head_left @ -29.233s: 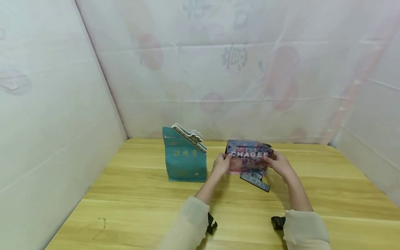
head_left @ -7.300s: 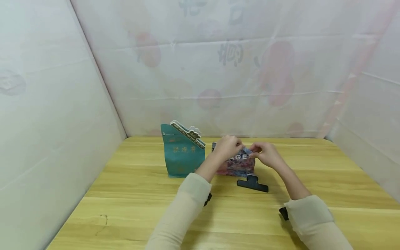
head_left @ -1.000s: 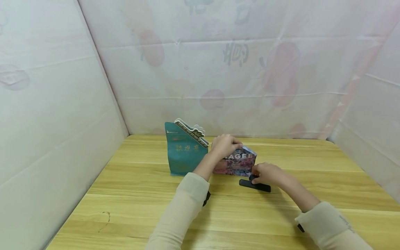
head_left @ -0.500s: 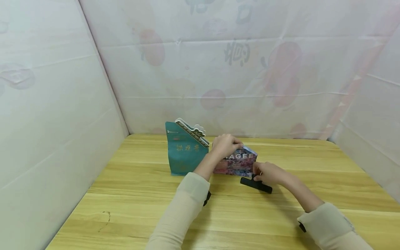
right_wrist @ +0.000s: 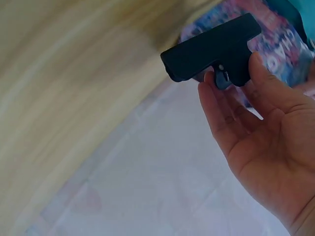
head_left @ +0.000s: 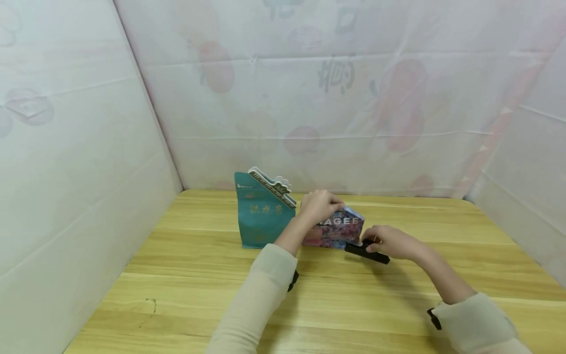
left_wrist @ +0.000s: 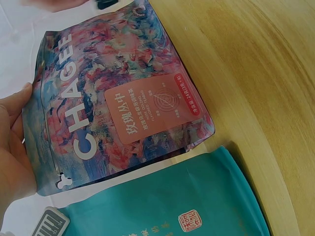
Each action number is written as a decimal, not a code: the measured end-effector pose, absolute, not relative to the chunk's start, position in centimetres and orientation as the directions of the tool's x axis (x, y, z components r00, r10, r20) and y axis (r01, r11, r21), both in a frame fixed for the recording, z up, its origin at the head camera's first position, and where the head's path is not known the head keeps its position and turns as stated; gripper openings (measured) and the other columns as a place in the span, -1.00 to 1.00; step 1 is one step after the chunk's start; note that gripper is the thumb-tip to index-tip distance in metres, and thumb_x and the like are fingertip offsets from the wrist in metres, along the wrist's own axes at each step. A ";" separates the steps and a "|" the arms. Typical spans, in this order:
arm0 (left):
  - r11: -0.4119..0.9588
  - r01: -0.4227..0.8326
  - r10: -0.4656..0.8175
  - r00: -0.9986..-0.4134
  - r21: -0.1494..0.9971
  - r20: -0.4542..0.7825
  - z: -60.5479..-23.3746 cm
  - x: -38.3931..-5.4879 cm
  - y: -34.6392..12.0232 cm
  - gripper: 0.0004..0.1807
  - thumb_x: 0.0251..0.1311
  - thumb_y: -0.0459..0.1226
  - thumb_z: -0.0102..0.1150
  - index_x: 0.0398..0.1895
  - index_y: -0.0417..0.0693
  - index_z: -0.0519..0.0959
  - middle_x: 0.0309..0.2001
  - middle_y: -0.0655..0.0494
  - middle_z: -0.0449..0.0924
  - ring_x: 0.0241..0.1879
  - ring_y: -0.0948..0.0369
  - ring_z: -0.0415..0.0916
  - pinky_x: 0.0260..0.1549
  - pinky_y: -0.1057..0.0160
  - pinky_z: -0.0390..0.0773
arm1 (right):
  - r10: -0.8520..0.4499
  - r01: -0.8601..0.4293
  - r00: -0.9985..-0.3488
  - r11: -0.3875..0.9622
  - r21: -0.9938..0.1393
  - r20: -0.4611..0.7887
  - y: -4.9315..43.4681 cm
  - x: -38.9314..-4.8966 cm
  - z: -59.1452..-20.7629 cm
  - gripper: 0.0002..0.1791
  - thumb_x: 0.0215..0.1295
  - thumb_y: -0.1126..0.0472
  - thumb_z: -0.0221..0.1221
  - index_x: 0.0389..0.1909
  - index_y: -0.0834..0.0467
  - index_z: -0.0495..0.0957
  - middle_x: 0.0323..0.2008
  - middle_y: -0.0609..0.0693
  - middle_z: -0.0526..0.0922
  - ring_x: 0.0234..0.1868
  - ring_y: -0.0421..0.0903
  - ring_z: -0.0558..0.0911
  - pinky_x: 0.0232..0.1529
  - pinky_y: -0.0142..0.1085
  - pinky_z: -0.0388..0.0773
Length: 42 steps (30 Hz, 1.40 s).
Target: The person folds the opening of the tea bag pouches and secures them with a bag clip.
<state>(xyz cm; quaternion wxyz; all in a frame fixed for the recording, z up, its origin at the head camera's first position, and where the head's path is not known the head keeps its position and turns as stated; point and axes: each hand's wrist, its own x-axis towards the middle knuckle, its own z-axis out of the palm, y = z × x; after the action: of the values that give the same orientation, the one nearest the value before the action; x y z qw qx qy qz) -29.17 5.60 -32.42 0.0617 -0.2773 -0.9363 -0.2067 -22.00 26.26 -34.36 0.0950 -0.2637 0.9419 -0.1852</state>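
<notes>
A pink-and-blue CHAGEE tea bag (head_left: pixel 338 231) stands on the table, its upper right corner slanting down in the head view. My left hand (head_left: pixel 316 206) grips its top edge, and the left wrist view shows thumb and fingers of that hand (left_wrist: pixel 14 147) around the edge beside the lettering. In my right hand (head_left: pixel 393 242) is a black bag clip (head_left: pixel 367 252), pinched by its grip. From the right wrist, the clip (right_wrist: pixel 211 48) appears with its long bar pointing away from the fingers, overlapping the bag (right_wrist: pixel 285 54).
Left of the CHAGEE bag stands a teal tea pouch (head_left: pixel 263 219) with a white-and-gold decorative clip (head_left: pixel 273 188) slanted across its top corner. The wooden table (head_left: pixel 199 295) extends in front, with pale fabric walls (head_left: pixel 283 108) behind and at the sides.
Earlier both hands worked at the bag while the clip lay on the table. My right hand then took the clip and raised it toward the bag's lower right corner. My left hand stays put.
</notes>
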 end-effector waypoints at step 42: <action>0.755 0.551 0.493 -0.834 0.354 0.247 -32.4 -29.0 5.6 -0.75 0.22 0.04 0.05 -0.13 0.36 0.66 -0.25 0.40 0.63 -0.82 0.36 0.09 -0.81 0.40 -0.05 | -0.304 -0.415 -0.907 0.760 -0.501 0.290 28.2 -20.7 -29.9 -0.63 0.40 0.26 -0.03 0.11 0.41 0.37 -0.10 0.31 0.52 -0.10 0.23 0.51 -0.16 0.07 0.44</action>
<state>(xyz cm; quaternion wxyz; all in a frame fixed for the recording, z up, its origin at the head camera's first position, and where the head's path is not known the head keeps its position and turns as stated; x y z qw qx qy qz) -29.04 5.59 -32.41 0.0694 -0.2794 -0.9343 -0.2104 -20.66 28.18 -29.86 -0.0960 -0.1925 0.9332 -0.2880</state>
